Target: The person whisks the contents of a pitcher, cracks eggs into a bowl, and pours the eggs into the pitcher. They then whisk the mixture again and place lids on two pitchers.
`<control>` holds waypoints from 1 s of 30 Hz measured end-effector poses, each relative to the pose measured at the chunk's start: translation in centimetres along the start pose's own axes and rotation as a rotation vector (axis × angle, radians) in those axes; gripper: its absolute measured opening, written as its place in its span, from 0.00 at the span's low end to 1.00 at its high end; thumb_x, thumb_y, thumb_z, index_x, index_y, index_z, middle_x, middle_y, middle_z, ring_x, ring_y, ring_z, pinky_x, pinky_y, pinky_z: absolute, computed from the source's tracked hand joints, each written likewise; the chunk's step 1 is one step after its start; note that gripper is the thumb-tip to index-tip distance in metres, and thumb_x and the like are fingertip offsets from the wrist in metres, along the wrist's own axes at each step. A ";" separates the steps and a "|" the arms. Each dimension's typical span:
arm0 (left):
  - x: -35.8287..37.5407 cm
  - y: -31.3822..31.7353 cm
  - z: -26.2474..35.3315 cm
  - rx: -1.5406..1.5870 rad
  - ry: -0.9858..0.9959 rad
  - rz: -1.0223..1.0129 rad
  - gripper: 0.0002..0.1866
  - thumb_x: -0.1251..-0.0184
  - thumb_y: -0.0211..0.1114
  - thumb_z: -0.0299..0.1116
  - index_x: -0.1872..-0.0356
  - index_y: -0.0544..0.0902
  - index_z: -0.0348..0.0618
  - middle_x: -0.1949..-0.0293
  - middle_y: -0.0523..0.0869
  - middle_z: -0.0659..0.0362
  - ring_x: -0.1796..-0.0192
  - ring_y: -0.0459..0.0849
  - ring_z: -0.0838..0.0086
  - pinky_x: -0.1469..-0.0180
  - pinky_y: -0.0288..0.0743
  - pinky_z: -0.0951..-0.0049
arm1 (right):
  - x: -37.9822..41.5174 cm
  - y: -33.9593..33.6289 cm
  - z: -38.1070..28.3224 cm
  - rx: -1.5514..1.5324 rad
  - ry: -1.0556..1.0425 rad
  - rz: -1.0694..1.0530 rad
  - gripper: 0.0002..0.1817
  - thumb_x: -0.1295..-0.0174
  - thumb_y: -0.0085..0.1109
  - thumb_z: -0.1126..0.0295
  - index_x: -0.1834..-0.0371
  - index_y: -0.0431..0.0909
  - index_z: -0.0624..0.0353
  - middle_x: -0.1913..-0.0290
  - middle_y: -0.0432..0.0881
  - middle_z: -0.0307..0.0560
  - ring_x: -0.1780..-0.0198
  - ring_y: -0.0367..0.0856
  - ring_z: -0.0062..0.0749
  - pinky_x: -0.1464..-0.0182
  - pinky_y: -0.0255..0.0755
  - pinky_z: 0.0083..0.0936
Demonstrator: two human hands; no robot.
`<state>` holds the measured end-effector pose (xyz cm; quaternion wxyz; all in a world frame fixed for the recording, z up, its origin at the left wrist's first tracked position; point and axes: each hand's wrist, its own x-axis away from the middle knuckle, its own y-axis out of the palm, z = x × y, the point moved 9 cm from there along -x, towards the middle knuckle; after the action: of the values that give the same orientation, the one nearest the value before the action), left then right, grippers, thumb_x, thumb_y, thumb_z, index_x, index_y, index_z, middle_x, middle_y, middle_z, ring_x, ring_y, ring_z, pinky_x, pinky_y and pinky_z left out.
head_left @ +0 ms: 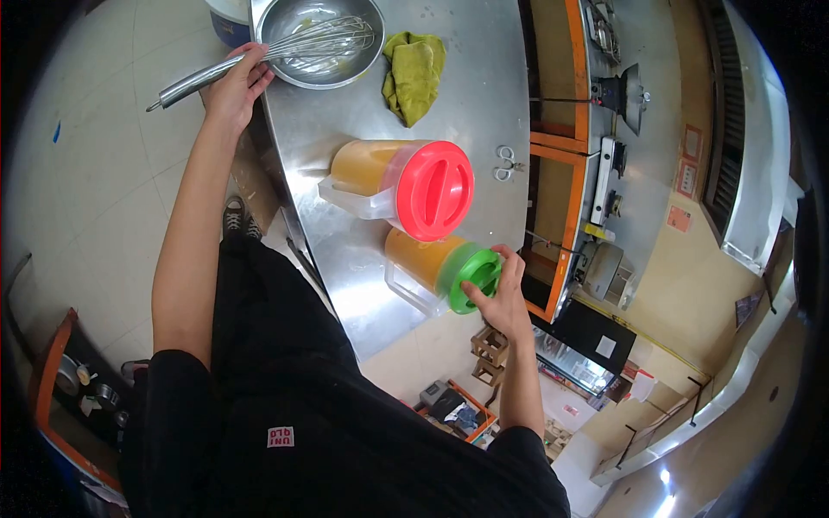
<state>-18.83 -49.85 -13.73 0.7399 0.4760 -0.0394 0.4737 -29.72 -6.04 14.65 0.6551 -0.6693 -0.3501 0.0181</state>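
Observation:
My left hand (237,91) grips a metal whisk (203,79) near the base of its handle. The whisk's wires lie over a steel bowl (380,47) at the top of the view. My right hand (503,298) has its thumb and fingers on the green lid (480,269) of a clear pitcher (423,259) that holds orange liquid. Beside it stands a larger pitcher (363,168) with a red lid (435,190) and similar orange contents; neither hand touches it.
The pitchers and bowl are on a steel table (324,259). A green cloth (414,76) lies near the bowl, and scissors (505,163) lie near the far edge. Beyond are orange-framed cabinets (560,142), gas stoves (609,181) and a glass-fronted case (570,358). Stools (490,345) stand past the table's end.

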 end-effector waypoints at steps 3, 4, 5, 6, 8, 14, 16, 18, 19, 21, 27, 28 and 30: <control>0.1 0.2 0.0 0.004 -0.005 -0.003 0.13 0.39 0.73 0.31 0.55 0.80 0.47 0.61 0.84 0.65 0.58 0.79 0.79 0.51 0.79 0.73 | 1.4 -2.5 -1.0 -0.035 -0.095 0.175 0.39 0.50 0.71 0.69 0.34 0.62 0.54 0.35 0.62 0.60 0.35 0.65 0.54 0.36 0.66 0.41; 0.0 0.2 0.1 0.004 -0.005 0.002 0.14 0.40 0.73 0.31 0.55 0.80 0.47 0.61 0.84 0.65 0.58 0.79 0.79 0.51 0.79 0.73 | 1.7 -2.1 -0.8 0.058 -0.173 0.108 0.38 0.50 0.71 0.70 0.34 0.64 0.53 0.34 0.61 0.59 0.35 0.65 0.54 0.36 0.66 0.42; 0.0 0.2 0.1 0.001 -0.007 0.005 0.14 0.40 0.73 0.31 0.55 0.80 0.47 0.61 0.84 0.65 0.58 0.79 0.79 0.51 0.79 0.73 | 2.1 -1.7 0.2 0.150 -0.248 0.042 0.38 0.50 0.71 0.72 0.34 0.65 0.53 0.33 0.60 0.59 0.35 0.65 0.53 0.36 0.66 0.43; -0.2 0.1 -0.1 -0.002 -0.012 0.006 0.14 0.40 0.74 0.31 0.55 0.80 0.47 0.61 0.84 0.65 0.59 0.79 0.79 0.50 0.79 0.73 | 2.5 -1.2 0.1 0.240 -0.318 -0.024 0.37 0.51 0.71 0.73 0.34 0.66 0.53 0.32 0.59 0.59 0.35 0.66 0.53 0.36 0.67 0.44; -0.4 0.1 -0.1 -0.014 -0.015 -0.013 0.14 0.40 0.74 0.31 0.56 0.80 0.47 0.61 0.84 0.64 0.58 0.79 0.79 0.51 0.79 0.73 | 2.8 -0.7 -0.3 0.325 -0.400 -0.049 0.44 0.55 0.76 0.65 0.31 0.64 0.52 0.29 0.56 0.65 0.32 0.63 0.60 0.34 0.65 0.48; -0.3 0.4 0.0 -0.004 -0.008 -0.009 0.14 0.40 0.74 0.31 0.56 0.80 0.47 0.61 0.83 0.64 0.59 0.79 0.78 0.51 0.80 0.73 | 1.8 0.9 -2.5 0.139 -0.218 -0.089 0.54 0.61 0.80 0.59 0.28 0.59 0.51 0.27 0.49 0.72 0.29 0.55 0.71 0.30 0.60 0.54; -0.3 0.2 0.0 0.000 -0.007 -0.007 0.14 0.40 0.74 0.31 0.56 0.80 0.47 0.61 0.83 0.64 0.58 0.79 0.78 0.51 0.80 0.73 | 1.6 1.1 -2.2 0.122 -0.205 -0.094 0.54 0.61 0.78 0.61 0.28 0.57 0.52 0.28 0.49 0.74 0.29 0.54 0.73 0.30 0.59 0.55; -0.5 0.1 -0.2 -0.005 -0.006 -0.007 0.14 0.40 0.74 0.31 0.56 0.80 0.47 0.60 0.84 0.64 0.58 0.79 0.78 0.51 0.79 0.73 | 1.6 1.4 -1.9 0.133 -0.179 -0.099 0.53 0.61 0.76 0.63 0.29 0.55 0.53 0.29 0.49 0.75 0.28 0.53 0.72 0.30 0.59 0.54; -0.5 0.1 -0.3 -0.003 -0.006 -0.014 0.14 0.40 0.74 0.31 0.56 0.80 0.47 0.60 0.84 0.64 0.58 0.79 0.78 0.51 0.79 0.73 | 1.5 1.6 -1.9 0.153 -0.164 -0.099 0.53 0.60 0.75 0.64 0.29 0.54 0.55 0.30 0.49 0.75 0.27 0.52 0.71 0.30 0.60 0.52; -0.6 0.1 -0.3 -0.002 -0.007 -0.028 0.14 0.40 0.74 0.31 0.55 0.80 0.47 0.59 0.84 0.64 0.57 0.79 0.78 0.50 0.79 0.73 | 1.2 1.7 -1.8 0.170 -0.156 -0.099 0.53 0.61 0.74 0.64 0.29 0.53 0.55 0.31 0.50 0.76 0.28 0.52 0.72 0.30 0.59 0.53; -0.7 0.2 -0.4 -0.010 -0.012 -0.016 0.14 0.40 0.73 0.32 0.55 0.80 0.48 0.58 0.84 0.64 0.56 0.79 0.78 0.49 0.79 0.72 | 1.1 1.8 -2.1 0.227 -0.202 -0.079 0.53 0.63 0.73 0.63 0.30 0.54 0.54 0.34 0.54 0.76 0.31 0.55 0.73 0.32 0.59 0.58; -0.7 0.2 -0.4 -0.012 -0.010 -0.016 0.14 0.40 0.73 0.32 0.55 0.80 0.48 0.58 0.84 0.64 0.56 0.79 0.78 0.49 0.79 0.72 | 1.1 1.9 -1.9 0.249 -0.200 -0.085 0.53 0.63 0.73 0.61 0.30 0.54 0.55 0.34 0.55 0.75 0.30 0.54 0.72 0.32 0.59 0.58; -0.6 0.2 -0.5 -0.015 -0.012 -0.020 0.14 0.40 0.73 0.32 0.55 0.80 0.48 0.58 0.84 0.64 0.56 0.79 0.78 0.49 0.79 0.72 | 1.2 1.9 -2.0 0.276 -0.212 -0.091 0.53 0.63 0.73 0.59 0.30 0.54 0.57 0.35 0.56 0.75 0.30 0.54 0.72 0.32 0.59 0.59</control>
<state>-19.51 -49.91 -14.15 0.7478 0.4737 -0.0423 0.4632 -27.04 -6.98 13.72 0.7003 -0.5507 -0.4415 0.1066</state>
